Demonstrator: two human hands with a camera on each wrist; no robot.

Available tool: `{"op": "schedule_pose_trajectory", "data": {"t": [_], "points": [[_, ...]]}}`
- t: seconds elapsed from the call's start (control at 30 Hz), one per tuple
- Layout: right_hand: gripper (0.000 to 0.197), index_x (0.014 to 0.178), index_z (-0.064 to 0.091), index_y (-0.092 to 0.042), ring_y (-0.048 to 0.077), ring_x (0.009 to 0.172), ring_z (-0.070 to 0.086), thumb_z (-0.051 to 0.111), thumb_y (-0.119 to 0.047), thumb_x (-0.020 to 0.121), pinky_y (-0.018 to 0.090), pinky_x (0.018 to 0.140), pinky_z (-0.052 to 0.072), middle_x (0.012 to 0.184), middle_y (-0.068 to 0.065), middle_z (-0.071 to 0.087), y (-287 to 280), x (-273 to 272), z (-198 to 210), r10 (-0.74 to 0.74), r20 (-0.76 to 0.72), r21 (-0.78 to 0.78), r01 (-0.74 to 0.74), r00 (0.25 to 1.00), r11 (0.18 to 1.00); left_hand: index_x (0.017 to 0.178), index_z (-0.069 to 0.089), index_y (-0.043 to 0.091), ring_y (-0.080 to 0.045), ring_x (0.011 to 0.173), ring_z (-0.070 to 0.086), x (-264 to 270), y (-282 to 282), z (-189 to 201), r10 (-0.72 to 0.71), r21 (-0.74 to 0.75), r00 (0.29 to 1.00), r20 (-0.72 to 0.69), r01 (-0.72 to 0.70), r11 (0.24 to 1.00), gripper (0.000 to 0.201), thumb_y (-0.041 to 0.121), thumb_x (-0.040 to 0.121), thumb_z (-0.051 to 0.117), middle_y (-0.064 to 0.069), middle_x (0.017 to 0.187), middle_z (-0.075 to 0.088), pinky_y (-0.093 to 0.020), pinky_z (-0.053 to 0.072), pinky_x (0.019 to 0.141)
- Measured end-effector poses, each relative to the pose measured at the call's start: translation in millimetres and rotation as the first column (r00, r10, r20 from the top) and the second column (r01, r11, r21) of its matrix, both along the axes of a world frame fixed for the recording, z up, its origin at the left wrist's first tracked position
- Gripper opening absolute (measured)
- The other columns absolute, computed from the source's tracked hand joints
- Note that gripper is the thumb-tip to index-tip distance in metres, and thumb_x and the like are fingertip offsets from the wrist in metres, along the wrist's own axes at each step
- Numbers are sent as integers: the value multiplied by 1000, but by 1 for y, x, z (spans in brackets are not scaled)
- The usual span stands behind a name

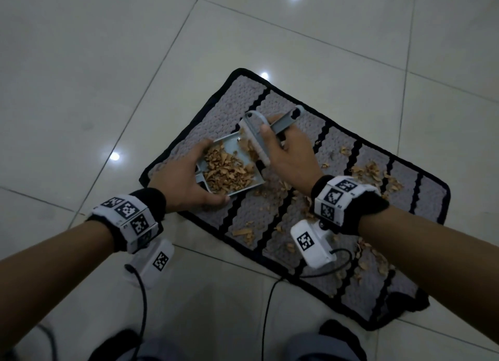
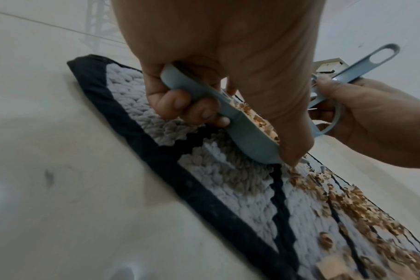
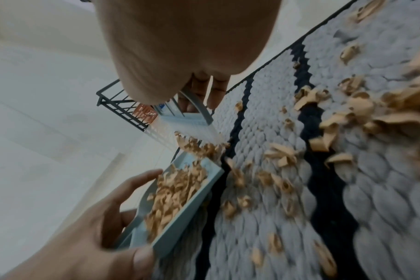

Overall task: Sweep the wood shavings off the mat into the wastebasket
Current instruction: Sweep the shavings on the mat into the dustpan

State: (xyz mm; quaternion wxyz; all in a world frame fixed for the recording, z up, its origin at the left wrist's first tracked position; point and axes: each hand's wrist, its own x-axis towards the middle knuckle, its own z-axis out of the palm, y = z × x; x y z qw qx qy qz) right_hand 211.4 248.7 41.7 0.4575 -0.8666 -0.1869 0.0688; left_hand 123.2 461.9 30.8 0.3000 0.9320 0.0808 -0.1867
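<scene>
Tan wood shavings [image 1: 228, 171] lie heaped in a pale blue dustpan [image 1: 232, 147] that rests low on the near-left part of the mat [image 1: 429, 187]. More loose shavings [image 1: 376, 175] are scattered over the grey, black-striped mat to the right of the pan and toward the person, some just beside the pan's open edge.

At the pan's left end, the left hand [image 1: 186, 181] grips it: in the left wrist view the fingers [image 2: 178, 104] curl under the pan's rounded back wall, and the thumb [image 3: 142, 255] lies along the near side rim.

Just right of the pan, the right hand [image 1: 290, 155] is closed around a small hand brush [image 1: 255, 141]. Its white bristles stand at the far right edge of the pan, touching shavings there. The brush's grey handle [image 1: 286, 121], with a slot at its end, sticks out past the fingers away from the person, and a thin loop of the brush arches over the brush head.

Pale floor tiles [image 1: 94, 71] surround the mat. In the right wrist view, a dark wire basket [image 3: 122, 106] stands on the floor beyond the far end of the mat, well apart from both hands; its contents are too blurred to tell.
</scene>
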Motion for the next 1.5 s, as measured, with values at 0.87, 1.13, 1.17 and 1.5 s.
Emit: {"op": "schedule_pose_trajectory", "data": {"t": [0.87,1.13,1.17,1.5], "points": [[22,110,65,-5,14,92,63,55,-22,99,29,82,51,102,8,69,-4,42,12,299,-23,-266,-294,954,918,147,15,46,-14,83,58,-68,20,5,61,-19,991,-115,-64,998,120,60,52,87,12,109,54,-25,50,77],[16,108,66,-9,-7,58,49,54,-15,99,4,53,32,76,-8,56,-32,-24,8,361,-119,-315,-380,925,869,145,16,50,-19,95,65,-70,36,6,55,-14,993,-108,-57,998,120,62,49,87,3,123,63,-33,55,84],[16,108,65,-10,-6,62,52,54,-16,99,6,56,34,78,-7,58,-39,-31,11,347,-116,-282,-366,931,887,145,16,51,-19,96,65,-70,38,6,48,-24,993,-112,-51,998,120,62,49,88,3,124,63,-32,54,85],[26,99,63,-16,28,76,61,50,-38,99,52,69,51,88,12,66,-65,-72,24,413,-396,-240,-526,820,816,141,18,56,-21,105,63,-79,48,4,8,-41,988,-153,-15,999,123,74,39,84,4,130,60,-39,53,93]]}}
